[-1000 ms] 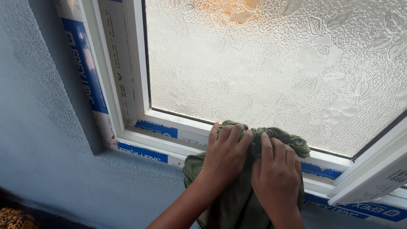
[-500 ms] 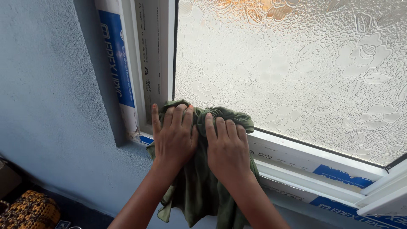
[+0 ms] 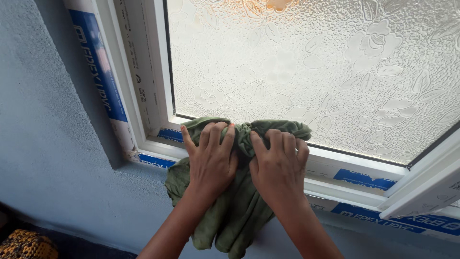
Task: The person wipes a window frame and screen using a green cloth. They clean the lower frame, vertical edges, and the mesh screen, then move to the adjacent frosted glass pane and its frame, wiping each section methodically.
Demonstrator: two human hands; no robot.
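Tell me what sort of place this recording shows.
Probably a room indoors at a newly fitted window: patterned frosted glass, white frame with protective film on it, blue textured wall. Both hands press a green cloth.

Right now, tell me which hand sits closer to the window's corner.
The left hand: it presses the green cloth nearer the frame corner, while the right hand lies farther along the bottom rail.

Two bare forearms are seen rising from the bottom centre of the frame, with no sleeves, watch or rings worn. Pink-orange polish is worn on the nails of the left hand [image 3: 211, 160]; the right hand [image 3: 278, 168] is unadorned.
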